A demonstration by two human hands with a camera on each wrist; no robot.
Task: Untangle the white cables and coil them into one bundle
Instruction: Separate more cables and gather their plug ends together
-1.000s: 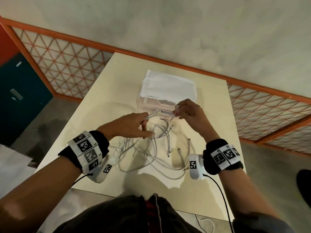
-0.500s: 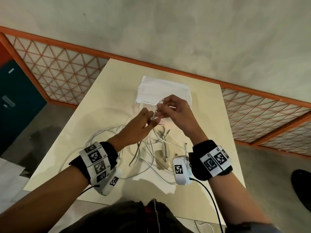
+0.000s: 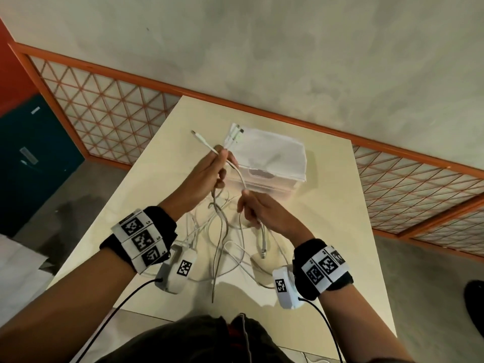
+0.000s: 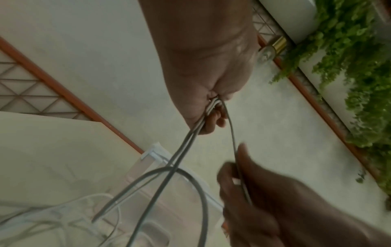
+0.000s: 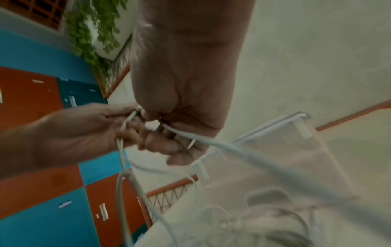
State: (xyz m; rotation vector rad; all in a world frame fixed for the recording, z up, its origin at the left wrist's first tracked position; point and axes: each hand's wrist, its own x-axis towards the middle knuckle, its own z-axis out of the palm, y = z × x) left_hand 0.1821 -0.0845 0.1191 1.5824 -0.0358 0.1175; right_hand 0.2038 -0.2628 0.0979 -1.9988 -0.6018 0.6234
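Note:
Several white cables [image 3: 222, 231] hang in loops from my hands down to the cream table [image 3: 327, 195]. My left hand [image 3: 218, 163] is raised above the table and grips several cables near their plug ends [image 3: 234, 133], which stick up past the fingers. In the left wrist view the strands [image 4: 190, 135] run out of its closed fist [image 4: 213, 108]. My right hand [image 3: 248, 208], lower and to the right, pinches one cable [image 3: 239, 176] that arcs up to the left hand. That cable's other plug end [image 3: 263, 251] dangles below the right fist.
A translucent plastic box [image 3: 264, 179] with a folded white cloth [image 3: 269, 150] on top stands on the table just behind my hands. An orange lattice railing [image 3: 104, 111] runs behind the table. Blue and orange lockers [image 5: 42, 117] stand at the left.
My left hand has risen with the plug ends bunched in it. The right hand has slid down and apart from the left along one cable. More cable hangs off the table.

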